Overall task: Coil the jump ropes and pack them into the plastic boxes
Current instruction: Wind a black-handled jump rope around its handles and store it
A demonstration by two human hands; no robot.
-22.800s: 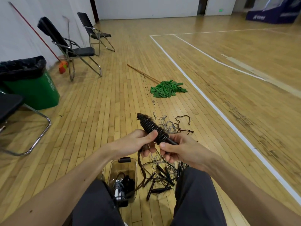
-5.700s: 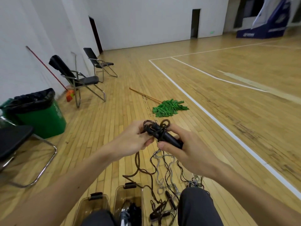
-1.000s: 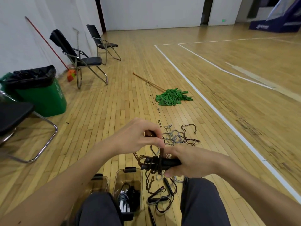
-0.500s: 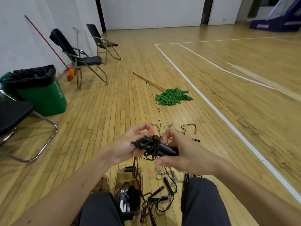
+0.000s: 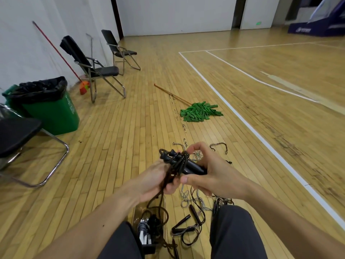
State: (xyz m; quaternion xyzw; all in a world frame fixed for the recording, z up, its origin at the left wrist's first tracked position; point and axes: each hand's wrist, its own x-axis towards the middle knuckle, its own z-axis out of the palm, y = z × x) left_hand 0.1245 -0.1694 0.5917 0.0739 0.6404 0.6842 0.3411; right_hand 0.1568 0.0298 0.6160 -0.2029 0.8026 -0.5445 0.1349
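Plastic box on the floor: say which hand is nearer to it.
Left. The left hand, gripping the jump rope, is just above the plastic box; the right hand holds its handles farther right.

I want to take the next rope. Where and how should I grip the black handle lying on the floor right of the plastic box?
Pinch the black handle across its middle, from above. It lies flat and slanted on the floor, its long sides look free, and cord gathers near its lower end.
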